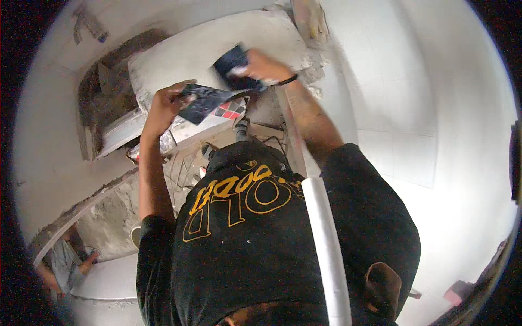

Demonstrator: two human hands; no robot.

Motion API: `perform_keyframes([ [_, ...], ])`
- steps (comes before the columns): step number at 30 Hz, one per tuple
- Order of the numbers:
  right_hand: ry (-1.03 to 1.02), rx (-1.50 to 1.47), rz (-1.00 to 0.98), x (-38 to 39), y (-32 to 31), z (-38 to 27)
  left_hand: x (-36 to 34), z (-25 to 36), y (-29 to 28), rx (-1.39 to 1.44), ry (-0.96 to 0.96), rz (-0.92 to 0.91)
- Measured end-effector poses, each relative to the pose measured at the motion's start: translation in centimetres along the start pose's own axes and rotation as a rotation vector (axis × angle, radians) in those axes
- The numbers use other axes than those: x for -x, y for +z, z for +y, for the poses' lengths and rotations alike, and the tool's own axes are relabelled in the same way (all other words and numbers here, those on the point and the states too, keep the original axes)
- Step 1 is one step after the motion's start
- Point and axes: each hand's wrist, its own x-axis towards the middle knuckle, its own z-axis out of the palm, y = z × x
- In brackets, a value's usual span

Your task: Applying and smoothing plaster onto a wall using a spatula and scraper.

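Observation:
My left hand point(165, 108) pinches the edge of a dark, flat, roughly rectangular sheet point(202, 104) with pale smears on it. In my right hand point(266, 68), blurred by motion, is a second dark flat piece point(231, 66), also smeared with white. The inner edges of the two pieces come close together; whether they are joined I cannot tell. Just below them shows a small surface with a red, grey and black diamond pattern point(232, 108). Both hands are above a whitish slab or ledge point(217, 41), and its material is unclear.
An arched recess point(111, 87) opens in the wall on the left. White walls point(397, 98) rise on the right. A dusty glove-like thing point(311, 22) lies at the top. A white tube point(326, 250) crosses before my black shirt. Another person's hand point(88, 263) shows at lower left.

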Motion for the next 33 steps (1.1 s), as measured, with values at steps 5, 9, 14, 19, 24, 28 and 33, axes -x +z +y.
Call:
perform_keyframes([
  [5, 0.133, 0.732, 0.798, 0.2, -8.1, 14.8, 5.6, -5.6, -5.1, 0.064, -0.229, 0.238],
  [9, 0.154, 0.919, 0.586, -1.2, -3.2, 19.3, 10.6, -10.0, -6.5, 0.276, -0.328, 0.481],
  [14, 0.012, 0.716, 0.639, -0.6, 11.0, 4.8, 13.4, -11.9, -7.2, 0.453, -0.368, 0.618],
  [19, -0.138, 0.516, 0.4, 0.8, 11.8, -2.6, 13.6, -10.3, -10.2, 0.484, -0.261, 0.787],
  [24, 0.411, 0.669, 0.634, -0.8, -1.4, 9.3, 19.1, -10.5, -12.8, 0.301, -0.231, 0.856],
  [28, 0.145, 0.666, 0.401, -1.4, 6.1, 6.0, 20.2, -11.9, -12.8, -0.023, -0.264, 0.924],
  [33, -0.347, 0.442, 0.433, -1.7, 20.2, -9.3, 15.1, -11.3, -12.8, 0.312, -0.115, 1.004],
])
